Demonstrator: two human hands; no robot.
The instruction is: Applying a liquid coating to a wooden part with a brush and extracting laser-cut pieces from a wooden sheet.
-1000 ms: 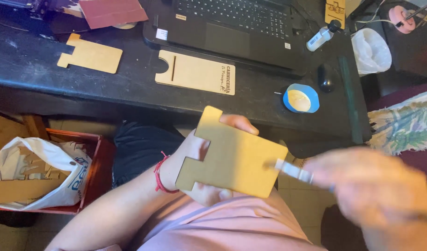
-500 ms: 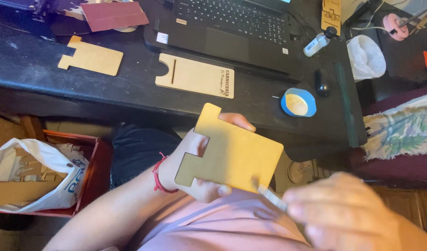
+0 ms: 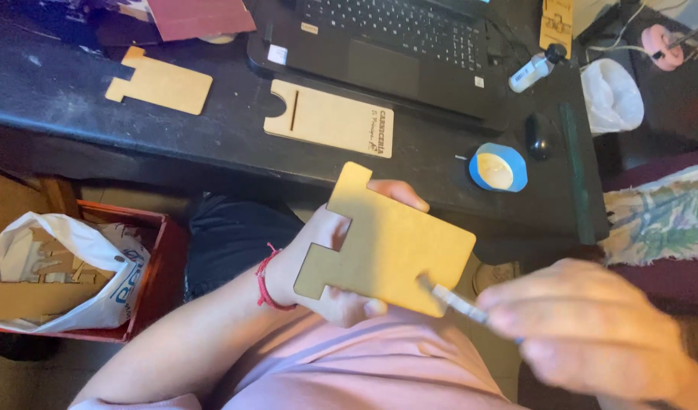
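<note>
Left hand [image 3: 318, 266]: closed on tan notched board [image 3: 387, 247], held above lap.
Right hand [image 3: 592, 326]: closed on thin white tool [image 3: 455, 298], tip at board's lower edge.
Table [image 3: 60, 83]: two similar boards [image 3: 160, 80] laid out.
Progress: edge work judged underway, unfinished.

Left hand [image 3: 318, 262]: bare, with a thin red string bracelet [image 3: 264, 277] around the wrist. Right hand [image 3: 592, 323]: bare, blurred, at 4 o'clock. Torso: pale pink shirt [image 3: 364, 372] at 6 o'clock. Lap: dark blue garment [image 3: 235, 235] at 9 o'clock of the left hand.
</note>
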